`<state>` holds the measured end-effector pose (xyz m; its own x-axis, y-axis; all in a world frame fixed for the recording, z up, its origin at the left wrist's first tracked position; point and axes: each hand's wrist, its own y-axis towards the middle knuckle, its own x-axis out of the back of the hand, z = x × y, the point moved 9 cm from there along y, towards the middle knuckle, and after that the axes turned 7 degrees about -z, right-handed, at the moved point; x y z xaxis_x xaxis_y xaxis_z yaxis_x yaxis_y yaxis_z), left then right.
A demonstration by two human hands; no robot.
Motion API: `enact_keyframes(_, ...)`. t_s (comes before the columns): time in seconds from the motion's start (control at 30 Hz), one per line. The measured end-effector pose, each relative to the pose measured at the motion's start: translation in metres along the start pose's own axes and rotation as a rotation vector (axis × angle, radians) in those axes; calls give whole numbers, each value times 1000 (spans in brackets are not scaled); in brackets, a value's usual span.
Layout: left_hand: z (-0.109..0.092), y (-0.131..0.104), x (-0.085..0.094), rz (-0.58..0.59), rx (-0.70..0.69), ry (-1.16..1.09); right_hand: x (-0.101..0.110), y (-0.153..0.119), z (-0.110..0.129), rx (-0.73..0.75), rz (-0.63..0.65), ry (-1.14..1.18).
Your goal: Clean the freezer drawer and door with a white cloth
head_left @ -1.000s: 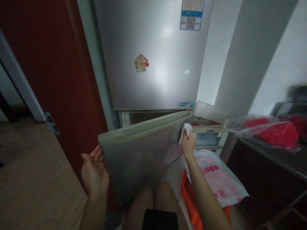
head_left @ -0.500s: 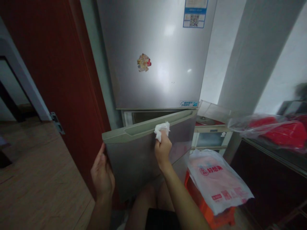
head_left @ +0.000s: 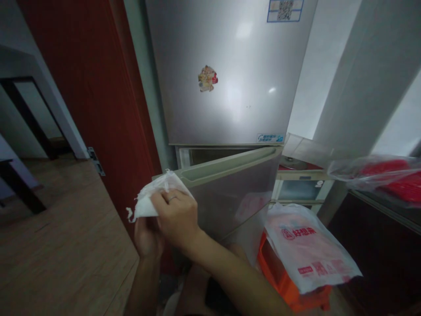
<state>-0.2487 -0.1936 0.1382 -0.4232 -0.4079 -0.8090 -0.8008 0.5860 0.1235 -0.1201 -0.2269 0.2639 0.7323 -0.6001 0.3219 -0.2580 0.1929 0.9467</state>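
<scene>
A frayed white tissue [head_left: 147, 202] is gripped in my right hand [head_left: 180, 217], which wears a ring on one finger. The tissue covers the upper left corner of the lower refrigerator door [head_left: 230, 193], which stands ajar. Below the tissue, my left hand [head_left: 148, 240] is at the door's free edge; its fingers are hidden behind the tissue and my right hand. Along the top of this door runs a pale green handle recess [head_left: 217, 169]. The upper refrigerator door [head_left: 237, 66] is closed and carries a colourful sticker [head_left: 208, 79].
A reddish-brown wooden door [head_left: 108, 87] stands close on the left. To the right, a white printed plastic bag [head_left: 305, 245] lies on an orange stool [head_left: 279, 281]. Behind it is a small cabinet [head_left: 297, 191]. Red items in clear plastic [head_left: 384, 175] rest on a dark counter.
My right hand has moved left with the tissue, from the middle of the door's top to its left corner. The tissue is spread wider. My left hand's fingers have become hidden.
</scene>
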Motion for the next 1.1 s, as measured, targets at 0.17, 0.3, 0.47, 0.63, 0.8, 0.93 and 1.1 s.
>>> enact_keyframes(0.17, -1, 0, -5, 60, 82, -75, 3, -6, 4, 124, 19, 9)
enact_keyframes(0.3, 3, -3, -9, 81, 141, 21, 1, -24, -5, 268, 99, -22)
enact_keyframes(0.47, -1, -4, -19, 154, 51, 87, -4, -55, -25, 371, 168, -38)
enact_keyframes(0.63, 3, -2, -19, 214, 91, 90, 15, -40, -27, 373, 54, 50)
enact_keyframes(0.8, 0, -6, -9, 234, 95, 118, 32, -10, -10, 380, -94, 57)
enact_keyframes(0.93, 0, -6, -10, 243, 127, 143, 12, -22, -4, 389, 13, 28)
enact_keyframes(1.1, 2, 0, -20, 291, 160, 140, -21, -77, 3, 455, 178, 61)
